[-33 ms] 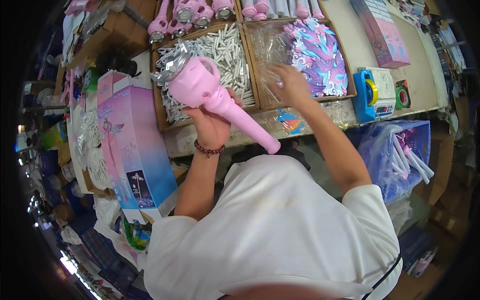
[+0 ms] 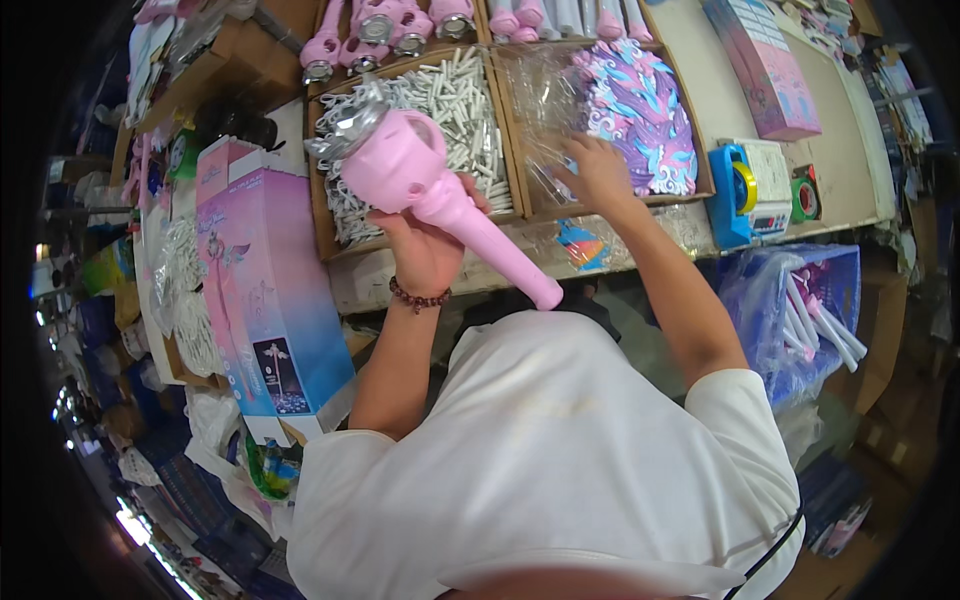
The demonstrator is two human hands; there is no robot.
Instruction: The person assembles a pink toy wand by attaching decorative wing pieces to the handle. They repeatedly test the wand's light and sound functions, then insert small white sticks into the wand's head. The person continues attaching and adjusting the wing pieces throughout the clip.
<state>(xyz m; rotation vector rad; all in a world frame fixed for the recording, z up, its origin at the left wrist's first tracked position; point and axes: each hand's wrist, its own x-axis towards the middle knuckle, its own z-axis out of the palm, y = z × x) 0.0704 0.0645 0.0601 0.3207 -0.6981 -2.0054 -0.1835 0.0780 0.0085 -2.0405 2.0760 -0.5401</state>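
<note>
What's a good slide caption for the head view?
Left hand holding a pink wand, right hand beside clear plastic and purple pieces.

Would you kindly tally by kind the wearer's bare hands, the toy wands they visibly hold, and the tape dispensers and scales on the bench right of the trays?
Bare hands: 2 (left hand, right hand)
Held pink toy wand: 1
Blue tape dispenser: 1
White scale: 1
Total: 5

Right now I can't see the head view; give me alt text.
The left hand holds a pink wand, its silver end over a box of small white pieces. The right hand is over the next box, near clear plastic and purple-and-blue parts; whether it grips anything is unclear.
</note>
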